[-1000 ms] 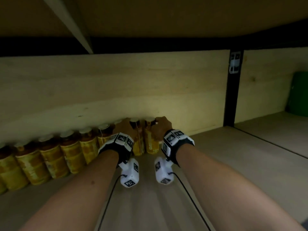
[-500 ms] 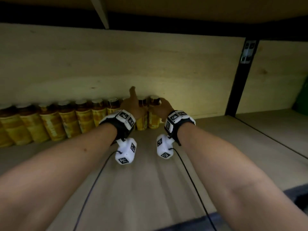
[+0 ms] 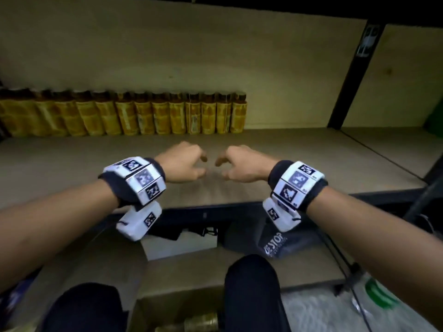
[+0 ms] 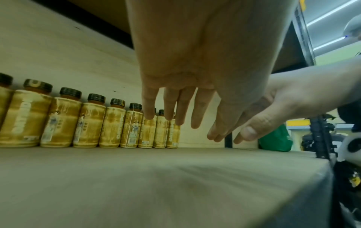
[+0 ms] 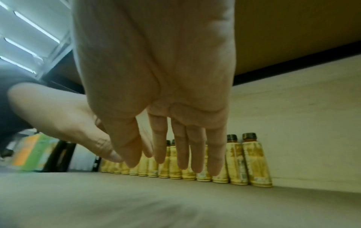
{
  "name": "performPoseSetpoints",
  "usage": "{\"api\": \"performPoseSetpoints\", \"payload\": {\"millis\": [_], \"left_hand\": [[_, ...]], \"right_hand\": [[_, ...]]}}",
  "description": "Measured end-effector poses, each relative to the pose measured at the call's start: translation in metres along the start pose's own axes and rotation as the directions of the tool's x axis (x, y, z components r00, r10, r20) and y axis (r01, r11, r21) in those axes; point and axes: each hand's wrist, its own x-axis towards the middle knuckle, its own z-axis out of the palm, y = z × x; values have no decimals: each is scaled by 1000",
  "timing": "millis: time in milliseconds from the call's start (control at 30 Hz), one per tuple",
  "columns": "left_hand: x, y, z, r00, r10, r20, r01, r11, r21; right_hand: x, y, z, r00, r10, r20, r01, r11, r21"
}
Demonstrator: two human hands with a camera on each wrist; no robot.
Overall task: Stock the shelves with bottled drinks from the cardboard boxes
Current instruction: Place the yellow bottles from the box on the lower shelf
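Note:
A row of several yellow-labelled bottles with dark caps [image 3: 143, 116] stands against the back wall of the wooden shelf [image 3: 311, 159]; the same row of bottles [image 4: 109, 125] [image 5: 244, 163] shows in both wrist views. My left hand [image 3: 182, 161] and right hand [image 3: 242, 164] hover side by side over the shelf's front half, well short of the bottles. Both hold nothing, with fingers loosely extended. At the bottom edge, an open cardboard box [image 3: 172, 307] between my knees shows a bottle [image 3: 201, 323] lying inside.
A black upright post [image 3: 345, 87] divides this shelf bay from the one on the right, where something green [image 3: 436, 111] stands. Below the shelf lie a white box [image 3: 179, 245] and a dark bag [image 3: 278, 243]. Cables and a stand [image 3: 354, 271] are at the lower right.
Both hands let go of the last two bottles at the row's right end and drew back toward the shelf's front edge. The head view pulled back and down.

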Motion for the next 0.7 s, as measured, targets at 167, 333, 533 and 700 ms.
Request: {"api": "performPoseSetpoints", "payload": {"millis": [167,333,533,700], "left_hand": [[-81,5,46,994,-39,-100,24,988,-151],[-146,14,146,956,22,-293,34,982,187],[-179,-5,262,978,-205,30,206,977,-49],[-216,-14,359,814,-369,448,406,914,14]], "right_hand": [[-51,-27,60,990,-14,-143,22,998,61],[-84,-52,160,932,14,-363,-42,997,-68],[-84,-51,274,991,70,-114,-62,995,74],[-79,-38,364,927,281,250,-297,954,31]]}}
